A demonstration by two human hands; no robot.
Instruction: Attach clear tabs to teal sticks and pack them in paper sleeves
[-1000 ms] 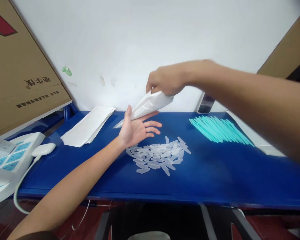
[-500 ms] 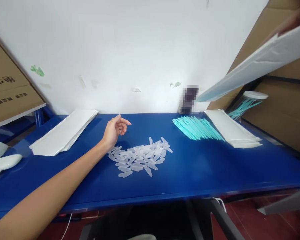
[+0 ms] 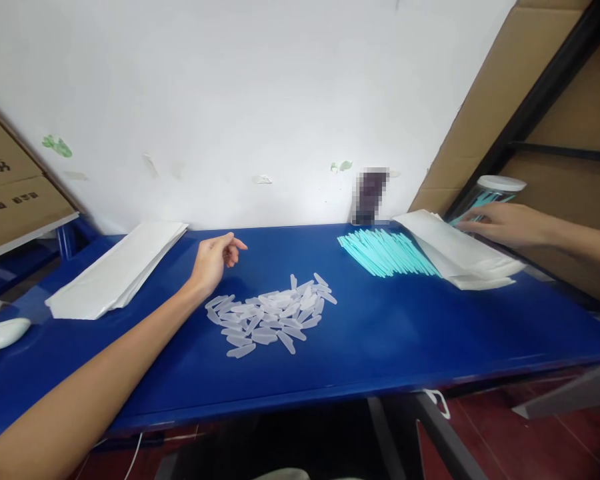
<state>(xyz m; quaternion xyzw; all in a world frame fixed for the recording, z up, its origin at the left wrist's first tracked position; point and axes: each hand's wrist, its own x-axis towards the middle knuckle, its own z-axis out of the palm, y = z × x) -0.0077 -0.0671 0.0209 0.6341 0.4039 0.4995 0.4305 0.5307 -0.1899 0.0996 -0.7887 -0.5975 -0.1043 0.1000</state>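
My left hand rests on the blue table behind a loose pile of translucent, blade-shaped plastic pieces. Its fingers are loosely bent, the index finger reaches forward, and nothing shows in it. At the right, my right hand has its fingers together at the far long edge of a flat white paper sleeve, which lies askew on a stack of similar sleeves. The fingertips are partly blurred. Just left of the sleeve, a fan of thin turquoise sticks lies on the table.
A lidded clear jar with turquoise sticks stands behind my right hand. Another white sleeve stack lies at the left. White handled objects sit at the left edge. A pixelated dark item leans against the wall. Cardboard flanks the table.
The white sleeve, held high at the right before, has come down onto the right stack with my right hand beside it. My left hand stays put; the view has shifted slightly.
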